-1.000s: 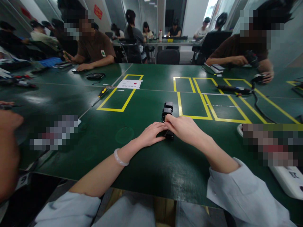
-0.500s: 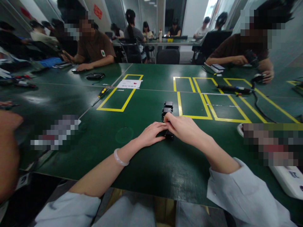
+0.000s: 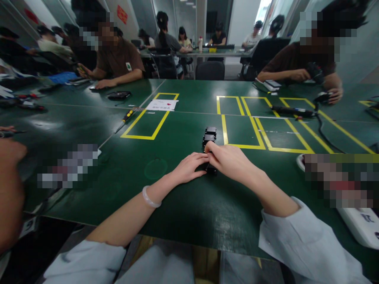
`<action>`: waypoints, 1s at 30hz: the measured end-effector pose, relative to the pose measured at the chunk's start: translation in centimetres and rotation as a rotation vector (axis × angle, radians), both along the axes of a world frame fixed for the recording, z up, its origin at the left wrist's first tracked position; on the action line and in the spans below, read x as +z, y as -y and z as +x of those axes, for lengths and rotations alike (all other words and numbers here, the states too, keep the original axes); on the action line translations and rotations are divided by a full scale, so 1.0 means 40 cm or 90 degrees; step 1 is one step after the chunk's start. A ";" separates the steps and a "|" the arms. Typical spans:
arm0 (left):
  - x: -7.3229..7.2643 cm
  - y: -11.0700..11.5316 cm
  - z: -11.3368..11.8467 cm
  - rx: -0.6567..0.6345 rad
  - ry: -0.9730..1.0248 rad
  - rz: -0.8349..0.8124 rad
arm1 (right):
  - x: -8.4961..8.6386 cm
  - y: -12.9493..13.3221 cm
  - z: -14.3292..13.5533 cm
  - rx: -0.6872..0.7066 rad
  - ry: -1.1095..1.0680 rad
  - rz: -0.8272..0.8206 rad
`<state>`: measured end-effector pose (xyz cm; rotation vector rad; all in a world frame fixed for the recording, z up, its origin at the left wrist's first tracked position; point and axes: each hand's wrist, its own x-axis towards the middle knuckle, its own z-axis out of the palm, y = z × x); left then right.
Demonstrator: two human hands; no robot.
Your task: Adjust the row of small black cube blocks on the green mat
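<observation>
A row of black blocks (image 3: 210, 131), joined in a line like small motor housings, lies on the green table in front of me. My left hand (image 3: 189, 169) steadies it from the left, fingers at its middle and thumb at its near end. Over the middle of the row, my right hand (image 3: 232, 159) is closed in a pinch. Whatever sits between the right fingertips is hidden by the hand. The far blocks and the nearest block stay visible on either side of my fingers.
Yellow tape rectangles (image 3: 244, 146) mark the table beyond my hands. A yellow-and-black screwdriver (image 3: 128, 115) and a white paper label (image 3: 162, 105) lie to the left. White devices, partly blurred, flank me. Across the table sit two people; one holds a black tool (image 3: 315, 73).
My hands and the black blocks stay practically still. At the far left edge, another person's hand has shifted slightly.
</observation>
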<state>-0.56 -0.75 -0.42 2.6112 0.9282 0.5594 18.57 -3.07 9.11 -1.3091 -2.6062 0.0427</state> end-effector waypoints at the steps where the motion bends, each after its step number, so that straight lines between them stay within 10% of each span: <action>1: 0.001 0.000 0.000 0.000 -0.001 -0.002 | -0.001 0.000 0.000 -0.008 0.011 0.009; 30: -0.001 -0.002 0.002 0.001 0.003 -0.001 | 0.016 0.014 -0.008 -0.013 0.056 -0.018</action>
